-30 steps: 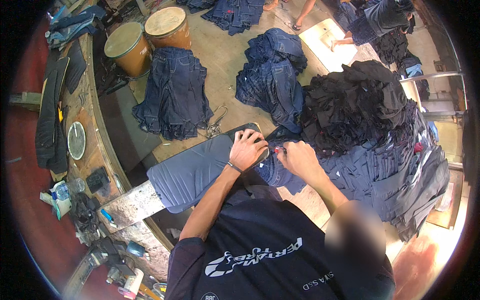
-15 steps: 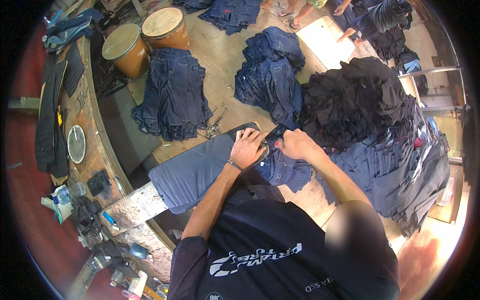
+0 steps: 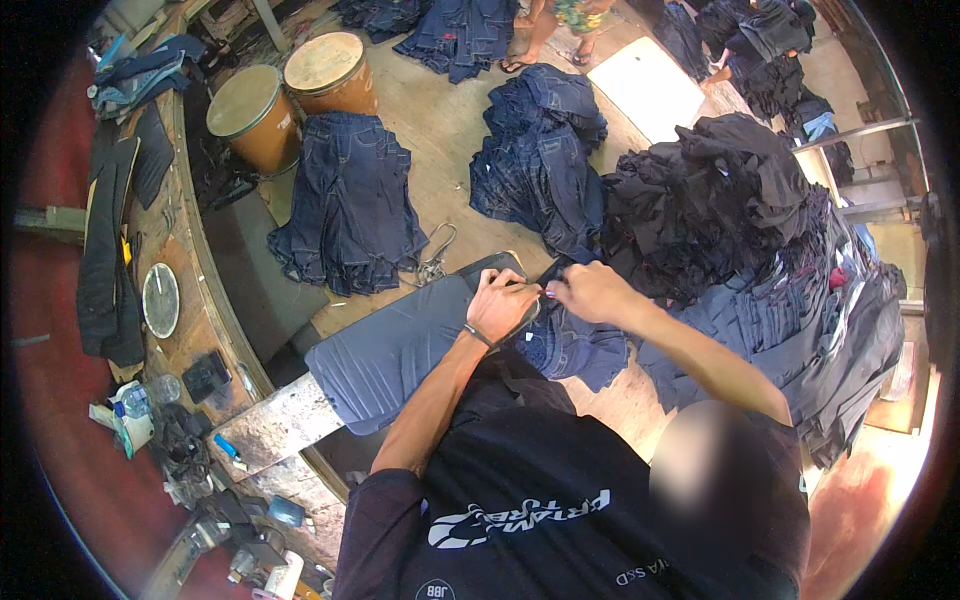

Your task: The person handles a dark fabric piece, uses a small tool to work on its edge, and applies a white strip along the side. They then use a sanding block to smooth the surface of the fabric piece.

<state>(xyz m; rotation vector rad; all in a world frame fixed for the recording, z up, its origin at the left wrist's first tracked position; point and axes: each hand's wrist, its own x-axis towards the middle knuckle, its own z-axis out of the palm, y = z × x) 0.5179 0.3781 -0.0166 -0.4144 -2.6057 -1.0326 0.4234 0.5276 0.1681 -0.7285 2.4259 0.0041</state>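
Note:
My left hand (image 3: 500, 305), with a thin band on its wrist, pinches the edge of a dark blue denim garment (image 3: 572, 348) at the far end of a grey-blue padded board (image 3: 390, 350). My right hand (image 3: 590, 292) grips the same garment right beside it, fingertips almost touching the left hand. The denim hangs off the board's end below both hands. A small dark piece sits under the left fingers; I cannot tell what it is.
Stacks of blue jeans (image 3: 350, 210) (image 3: 540, 160) lie on the floor beyond the board, and a big black clothing heap (image 3: 710, 200) lies to the right. Two brown drums (image 3: 250, 120) stand far left. A cluttered bench with a round dial (image 3: 160, 300) runs along the left. Another person's feet (image 3: 545, 30) show at the top.
My right hand has moved up and in toward the left hand at the board's end. The left hand has barely shifted.

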